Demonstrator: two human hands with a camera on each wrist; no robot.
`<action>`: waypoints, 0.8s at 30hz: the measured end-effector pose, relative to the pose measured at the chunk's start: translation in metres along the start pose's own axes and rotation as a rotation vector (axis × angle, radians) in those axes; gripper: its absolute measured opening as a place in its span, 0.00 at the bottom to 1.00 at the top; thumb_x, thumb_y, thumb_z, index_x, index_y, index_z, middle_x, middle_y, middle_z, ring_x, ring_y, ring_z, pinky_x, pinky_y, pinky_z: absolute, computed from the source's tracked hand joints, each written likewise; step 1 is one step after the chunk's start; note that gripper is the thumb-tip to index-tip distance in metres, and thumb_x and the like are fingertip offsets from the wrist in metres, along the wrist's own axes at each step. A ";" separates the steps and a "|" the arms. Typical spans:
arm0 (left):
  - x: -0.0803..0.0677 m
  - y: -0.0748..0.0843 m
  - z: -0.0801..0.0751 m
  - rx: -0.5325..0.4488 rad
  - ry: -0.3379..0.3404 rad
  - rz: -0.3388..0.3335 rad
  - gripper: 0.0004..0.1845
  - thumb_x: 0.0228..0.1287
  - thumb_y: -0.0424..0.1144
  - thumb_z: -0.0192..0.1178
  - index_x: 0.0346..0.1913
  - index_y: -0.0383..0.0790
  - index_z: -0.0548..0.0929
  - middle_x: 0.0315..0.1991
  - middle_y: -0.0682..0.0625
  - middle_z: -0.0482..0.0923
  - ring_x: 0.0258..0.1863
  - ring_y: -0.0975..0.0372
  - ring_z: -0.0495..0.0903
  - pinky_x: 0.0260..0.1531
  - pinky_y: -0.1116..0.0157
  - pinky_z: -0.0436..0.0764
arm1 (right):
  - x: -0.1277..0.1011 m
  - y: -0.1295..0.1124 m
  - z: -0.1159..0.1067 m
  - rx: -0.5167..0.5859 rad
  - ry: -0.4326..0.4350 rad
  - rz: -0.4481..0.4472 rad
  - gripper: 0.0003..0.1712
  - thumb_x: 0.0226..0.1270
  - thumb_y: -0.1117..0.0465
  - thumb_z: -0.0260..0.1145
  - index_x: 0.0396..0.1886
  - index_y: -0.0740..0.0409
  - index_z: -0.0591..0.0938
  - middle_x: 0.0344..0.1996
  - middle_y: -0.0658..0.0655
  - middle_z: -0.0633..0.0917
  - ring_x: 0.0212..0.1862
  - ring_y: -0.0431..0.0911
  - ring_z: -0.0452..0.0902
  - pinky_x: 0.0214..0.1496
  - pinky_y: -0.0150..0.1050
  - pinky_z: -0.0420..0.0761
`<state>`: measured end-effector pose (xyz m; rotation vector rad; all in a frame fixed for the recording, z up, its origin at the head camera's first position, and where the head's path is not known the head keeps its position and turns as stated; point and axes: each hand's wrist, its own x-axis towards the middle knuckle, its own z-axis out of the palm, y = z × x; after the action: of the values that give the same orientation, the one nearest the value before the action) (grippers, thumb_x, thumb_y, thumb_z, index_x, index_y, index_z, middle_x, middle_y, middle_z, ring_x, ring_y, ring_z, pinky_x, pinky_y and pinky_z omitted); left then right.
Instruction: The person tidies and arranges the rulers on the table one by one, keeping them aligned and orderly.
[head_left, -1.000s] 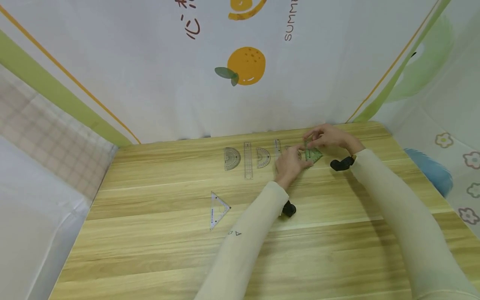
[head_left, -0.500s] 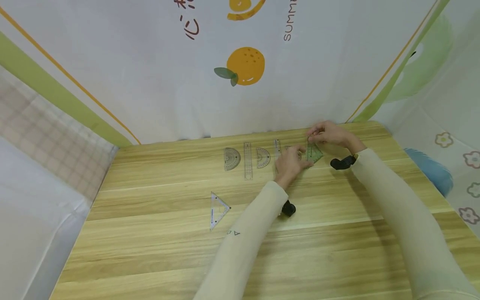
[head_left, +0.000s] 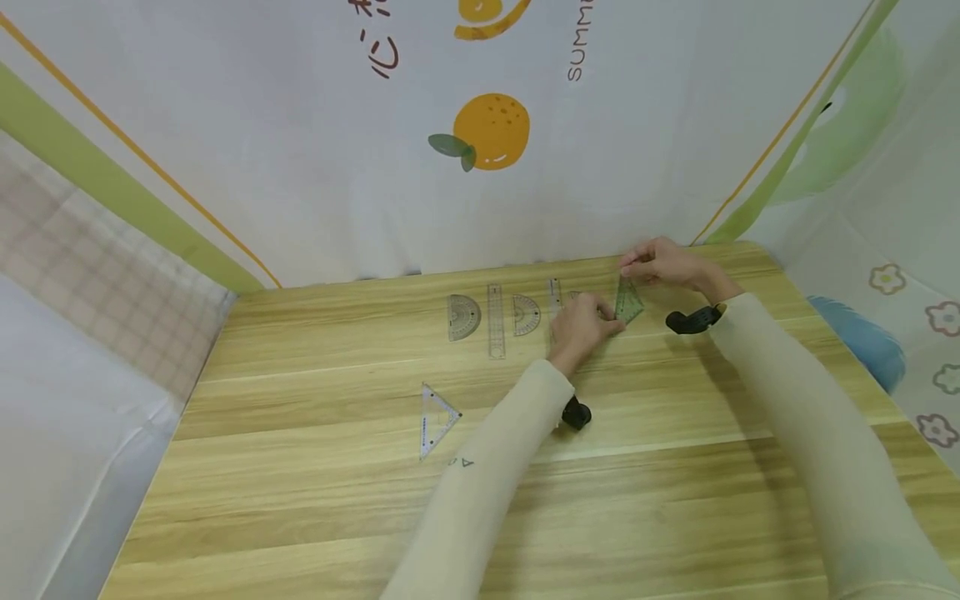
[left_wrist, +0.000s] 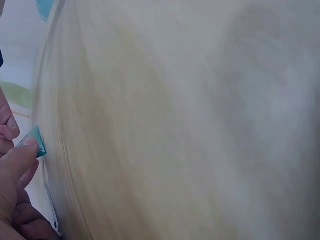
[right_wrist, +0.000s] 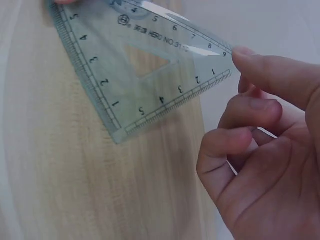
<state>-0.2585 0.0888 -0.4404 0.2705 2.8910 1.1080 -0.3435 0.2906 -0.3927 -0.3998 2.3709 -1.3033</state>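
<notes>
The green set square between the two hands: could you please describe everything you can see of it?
The green set square is a clear, green-tinted plastic triangle with a triangular cut-out, printed number scales along its edges and a maker's line. It lies at the far right of the wooden table, beside a row of clear rulers. The right hand touches its far corner, the left hand its near one.

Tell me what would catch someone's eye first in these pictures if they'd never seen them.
Probably the two hands meeting at the far right of the wooden table: the right hand and the left hand each pinch a corner of a green see-through triangle ruler. Left of them lies a row of clear rulers and protractors, with a lone clear triangle nearer the front. Behind, a printed orange stands out on the white cloth.
</notes>
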 end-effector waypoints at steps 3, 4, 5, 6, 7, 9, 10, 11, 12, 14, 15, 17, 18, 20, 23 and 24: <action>-0.002 0.002 -0.004 -0.017 -0.026 0.014 0.09 0.58 0.51 0.76 0.30 0.53 0.88 0.35 0.62 0.82 0.25 0.68 0.75 0.26 0.68 0.74 | 0.000 -0.001 -0.002 0.048 -0.027 -0.010 0.17 0.77 0.64 0.62 0.54 0.77 0.78 0.26 0.50 0.77 0.23 0.40 0.63 0.31 0.38 0.72; -0.002 0.002 -0.005 -0.026 -0.031 0.021 0.09 0.59 0.50 0.76 0.29 0.53 0.88 0.34 0.62 0.82 0.25 0.67 0.75 0.26 0.67 0.74 | 0.000 -0.001 -0.003 0.066 -0.039 -0.016 0.17 0.78 0.64 0.62 0.53 0.77 0.78 0.23 0.50 0.74 0.22 0.39 0.60 0.29 0.38 0.69; -0.002 0.003 -0.006 -0.039 -0.037 0.028 0.09 0.60 0.50 0.76 0.29 0.52 0.87 0.33 0.62 0.82 0.25 0.67 0.75 0.27 0.67 0.74 | 0.000 -0.001 -0.004 0.080 -0.049 -0.028 0.16 0.78 0.65 0.61 0.53 0.78 0.78 0.22 0.49 0.73 0.21 0.39 0.59 0.28 0.38 0.67; -0.002 0.004 -0.007 -0.052 -0.042 0.031 0.09 0.60 0.49 0.76 0.28 0.52 0.87 0.32 0.62 0.81 0.25 0.67 0.75 0.28 0.66 0.74 | -0.001 -0.001 -0.005 0.098 -0.056 -0.035 0.16 0.78 0.65 0.61 0.52 0.78 0.78 0.22 0.49 0.74 0.20 0.39 0.58 0.28 0.38 0.66; -0.002 0.005 -0.008 -0.063 -0.046 0.033 0.09 0.60 0.49 0.75 0.28 0.52 0.87 0.32 0.62 0.81 0.25 0.66 0.75 0.28 0.66 0.74 | -0.001 -0.001 -0.006 0.114 -0.061 -0.041 0.16 0.78 0.65 0.61 0.52 0.78 0.78 0.23 0.49 0.74 0.20 0.39 0.58 0.28 0.38 0.66; -0.003 0.007 -0.011 -0.078 -0.051 0.029 0.09 0.61 0.49 0.75 0.28 0.52 0.87 0.31 0.62 0.80 0.26 0.67 0.75 0.29 0.66 0.74 | -0.003 -0.001 -0.007 0.134 -0.064 -0.049 0.16 0.78 0.65 0.61 0.52 0.78 0.78 0.26 0.50 0.76 0.21 0.39 0.58 0.28 0.38 0.66; -0.003 0.008 -0.013 -0.085 -0.056 0.025 0.09 0.61 0.49 0.75 0.28 0.52 0.87 0.30 0.62 0.81 0.25 0.67 0.75 0.28 0.66 0.74 | -0.003 -0.002 -0.008 0.141 -0.063 -0.053 0.16 0.78 0.64 0.61 0.52 0.77 0.78 0.28 0.51 0.78 0.22 0.39 0.59 0.29 0.38 0.68; -0.003 0.009 -0.015 -0.093 -0.063 0.019 0.09 0.61 0.49 0.74 0.29 0.52 0.87 0.30 0.62 0.81 0.25 0.66 0.75 0.27 0.66 0.74 | -0.004 -0.002 -0.009 0.149 -0.062 -0.054 0.16 0.78 0.64 0.61 0.52 0.77 0.78 0.31 0.51 0.79 0.22 0.39 0.60 0.29 0.38 0.69; -0.003 0.009 -0.017 -0.098 -0.070 0.017 0.09 0.62 0.50 0.74 0.29 0.51 0.87 0.29 0.62 0.80 0.25 0.66 0.75 0.26 0.66 0.74 | -0.005 -0.003 -0.009 0.156 -0.058 -0.055 0.16 0.78 0.64 0.61 0.52 0.76 0.78 0.31 0.51 0.79 0.22 0.39 0.60 0.29 0.38 0.70; -0.003 0.010 -0.020 -0.122 -0.089 0.018 0.09 0.62 0.50 0.74 0.30 0.51 0.88 0.29 0.61 0.80 0.24 0.66 0.76 0.24 0.67 0.74 | -0.005 -0.004 -0.010 0.175 -0.059 -0.066 0.15 0.78 0.64 0.61 0.52 0.75 0.79 0.34 0.51 0.80 0.22 0.39 0.60 0.30 0.38 0.71; -0.004 0.011 -0.021 -0.141 -0.101 0.020 0.09 0.62 0.49 0.74 0.31 0.50 0.88 0.29 0.60 0.80 0.24 0.66 0.76 0.24 0.68 0.74 | -0.005 -0.004 -0.010 0.190 -0.061 -0.071 0.14 0.78 0.65 0.61 0.51 0.74 0.80 0.34 0.51 0.80 0.23 0.39 0.61 0.30 0.38 0.72; -0.004 0.011 -0.024 -0.182 -0.119 0.033 0.09 0.63 0.49 0.73 0.33 0.48 0.88 0.28 0.60 0.80 0.24 0.66 0.75 0.22 0.69 0.74 | -0.006 -0.004 -0.011 0.236 -0.067 -0.082 0.11 0.77 0.66 0.61 0.49 0.72 0.82 0.34 0.52 0.80 0.24 0.41 0.62 0.31 0.38 0.72; -0.004 0.011 -0.025 -0.208 -0.129 0.043 0.09 0.64 0.48 0.73 0.34 0.47 0.89 0.28 0.59 0.80 0.23 0.66 0.75 0.22 0.69 0.73 | -0.006 -0.005 -0.011 0.261 -0.070 -0.087 0.09 0.77 0.67 0.61 0.48 0.70 0.83 0.35 0.52 0.79 0.25 0.41 0.62 0.31 0.38 0.72; -0.004 0.010 -0.027 -0.255 -0.140 0.069 0.09 0.64 0.47 0.73 0.36 0.45 0.89 0.26 0.58 0.79 0.21 0.66 0.72 0.21 0.70 0.72 | -0.006 -0.005 -0.012 0.313 -0.077 -0.092 0.08 0.77 0.68 0.61 0.46 0.66 0.85 0.38 0.52 0.79 0.28 0.42 0.64 0.33 0.38 0.73; -0.004 0.011 -0.029 -0.305 -0.140 0.133 0.09 0.65 0.45 0.72 0.36 0.42 0.90 0.21 0.55 0.76 0.17 0.66 0.67 0.19 0.70 0.67 | -0.008 -0.006 -0.013 0.365 -0.081 -0.099 0.10 0.77 0.69 0.60 0.46 0.60 0.87 0.33 0.51 0.77 0.27 0.43 0.63 0.33 0.37 0.73; -0.005 0.011 -0.030 -0.323 -0.139 0.148 0.09 0.65 0.44 0.73 0.35 0.42 0.89 0.19 0.55 0.75 0.16 0.67 0.66 0.19 0.71 0.66 | -0.008 -0.006 -0.013 0.373 -0.085 -0.104 0.10 0.77 0.69 0.60 0.47 0.59 0.87 0.30 0.50 0.76 0.26 0.43 0.62 0.32 0.36 0.72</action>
<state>-0.2552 0.0760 -0.4111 0.5297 2.5548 1.4894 -0.3423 0.3003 -0.3796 -0.4567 2.0020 -1.6987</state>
